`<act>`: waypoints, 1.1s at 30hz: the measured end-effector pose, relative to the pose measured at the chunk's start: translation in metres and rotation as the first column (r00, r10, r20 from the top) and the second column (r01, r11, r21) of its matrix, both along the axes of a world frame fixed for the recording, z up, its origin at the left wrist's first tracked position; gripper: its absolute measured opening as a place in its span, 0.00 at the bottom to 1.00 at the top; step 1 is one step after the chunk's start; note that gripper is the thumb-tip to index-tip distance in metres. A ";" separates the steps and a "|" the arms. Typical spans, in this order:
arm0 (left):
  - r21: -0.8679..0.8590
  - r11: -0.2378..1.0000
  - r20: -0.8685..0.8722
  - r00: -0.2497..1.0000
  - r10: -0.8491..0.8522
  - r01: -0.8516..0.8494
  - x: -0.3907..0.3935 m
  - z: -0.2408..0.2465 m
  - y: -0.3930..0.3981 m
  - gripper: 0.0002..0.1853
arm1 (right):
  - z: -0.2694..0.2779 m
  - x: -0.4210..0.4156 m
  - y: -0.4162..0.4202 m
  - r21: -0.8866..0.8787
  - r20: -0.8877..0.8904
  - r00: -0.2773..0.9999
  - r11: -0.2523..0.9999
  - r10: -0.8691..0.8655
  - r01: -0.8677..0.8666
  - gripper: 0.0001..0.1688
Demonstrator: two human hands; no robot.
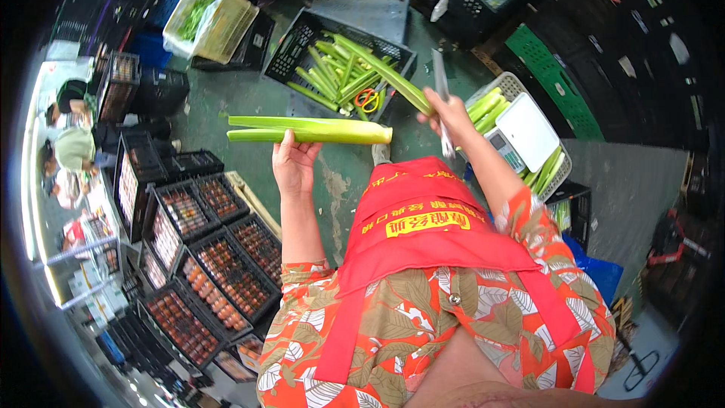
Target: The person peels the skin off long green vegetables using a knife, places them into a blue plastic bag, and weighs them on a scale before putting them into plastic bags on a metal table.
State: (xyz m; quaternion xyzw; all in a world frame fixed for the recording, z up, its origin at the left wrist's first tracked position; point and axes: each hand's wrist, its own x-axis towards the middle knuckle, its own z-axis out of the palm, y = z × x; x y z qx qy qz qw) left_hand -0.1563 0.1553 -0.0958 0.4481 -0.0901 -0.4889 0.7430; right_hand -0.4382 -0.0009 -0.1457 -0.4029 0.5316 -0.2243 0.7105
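Observation:
My left hand (295, 161) holds a pale-green celery piece (340, 131) level over the floor, its cut base at the right and two stalks parting at the left. In my right hand (448, 116) are a long celery stalk (391, 75) and a long, thin, silvery object (439, 71), perhaps a knife; blur hides its exact kind. The stalk slants up and left over a black plastic crate (283, 59). Inside that crate lie many cut celery stalks (325, 71) and scissors (368, 100) with red and yellow handles.
Right of me, a digital scale (527, 130) rests on a plastic basket (512, 84) of celery. A yellowish basket (235, 25) holds leafy greens, and a black crate (461, 17) holds bagged celery. Stacked crates of packed goods (226, 272) stand at left, with people (76, 147) beyond.

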 end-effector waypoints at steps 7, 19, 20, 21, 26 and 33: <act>-0.121 0.981 -0.215 0.969 0.122 -0.151 0.067 -0.020 -0.006 0.12 | 0.008 0.113 -0.028 -0.102 0.084 0.984 0.984 0.156 -0.147 0.29; 0.458 0.664 0.050 0.728 -0.683 0.591 0.087 0.008 -0.026 0.19 | 0.061 0.169 -0.026 -0.183 0.416 0.898 0.981 0.142 -0.071 0.14; 0.491 0.642 0.199 0.642 -0.741 0.589 0.088 0.020 -0.029 0.15 | 0.066 0.165 -0.029 -0.200 0.393 0.901 0.973 0.185 -0.113 0.13; 0.525 0.621 0.327 0.536 -0.779 0.582 0.087 0.039 -0.029 0.11 | 0.067 0.163 -0.028 -0.206 0.366 0.903 0.965 0.227 -0.160 0.13; 0.372 0.790 0.843 0.179 -0.507 0.487 0.097 0.063 -0.103 0.20 | 0.078 0.166 -0.021 -0.254 0.294 0.876 0.914 0.383 -0.315 0.20; 0.343 0.553 0.308 0.465 -0.830 0.760 0.085 0.046 -0.119 0.22 | 0.088 0.160 -0.034 -0.394 0.122 0.951 0.893 0.283 -0.216 0.19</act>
